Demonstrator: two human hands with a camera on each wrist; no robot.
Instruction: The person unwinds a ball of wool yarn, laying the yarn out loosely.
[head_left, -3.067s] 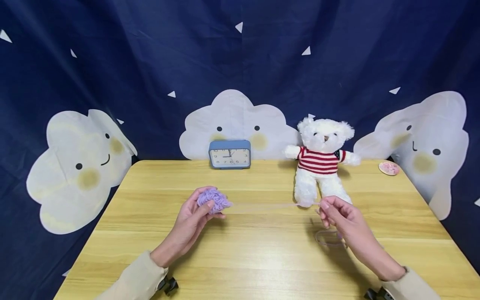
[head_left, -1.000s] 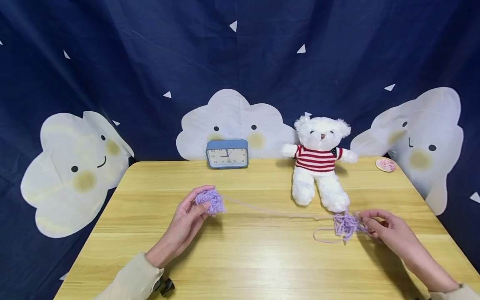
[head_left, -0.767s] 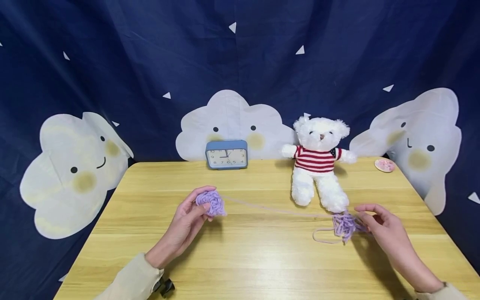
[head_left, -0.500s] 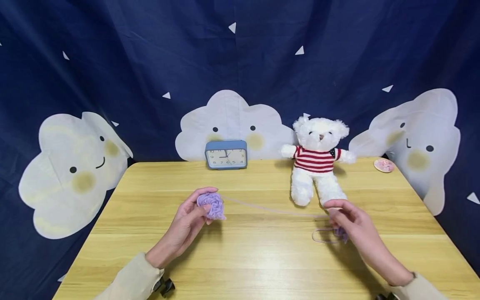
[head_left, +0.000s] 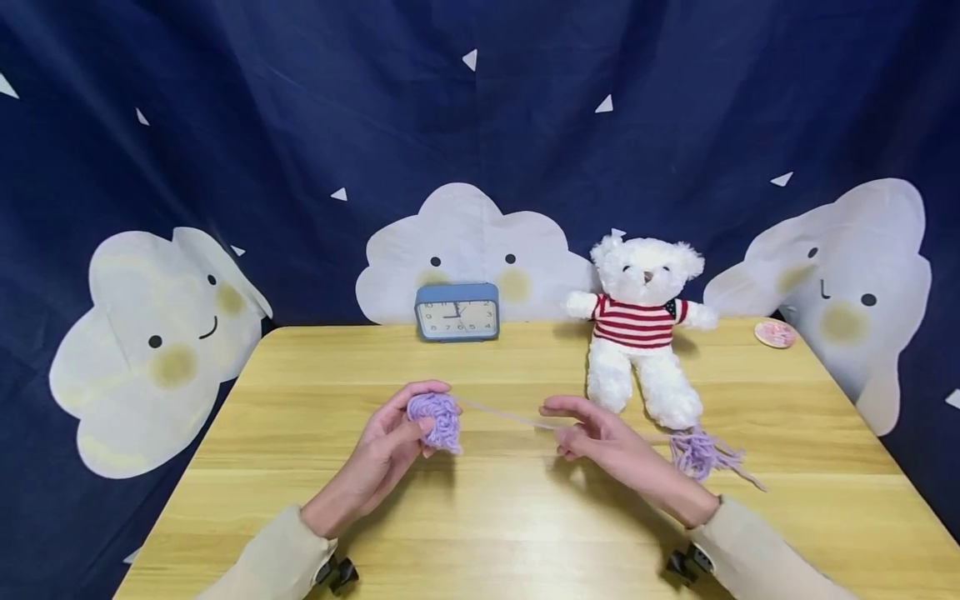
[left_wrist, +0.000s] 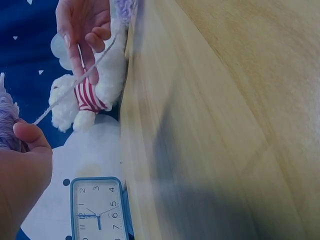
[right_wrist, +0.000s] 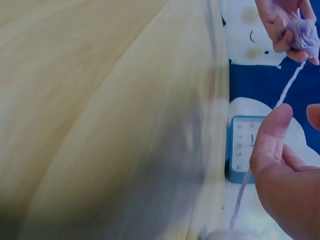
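My left hand (head_left: 378, 458) grips a small ball of purple yarn (head_left: 437, 417) above the table, thumb across its front. From the ball a yarn strand (head_left: 506, 413) runs right to my right hand (head_left: 611, 446), which reaches in over the table. Its thumb (right_wrist: 272, 135) and index finger stand apart, and the strand passes behind the thumb in the right wrist view. Past that hand the strand leads on to a loose heap of purple yarn (head_left: 693, 454) on the tabletop by the bear's foot. The left wrist view shows the strand crossing the right hand's extended fingers (left_wrist: 90, 62).
A white teddy bear (head_left: 637, 323) in a red-striped sweater sits at the back right of the wooden table (head_left: 510, 517). A blue clock (head_left: 457, 312) stands at the back middle. A round pink disc (head_left: 775, 334) lies near the far right corner.
My right hand has come left from the yarn heap, along the strand, toward the ball. The heap shows again beside the bear's foot. The left hand keeps the ball, slightly further right in view.
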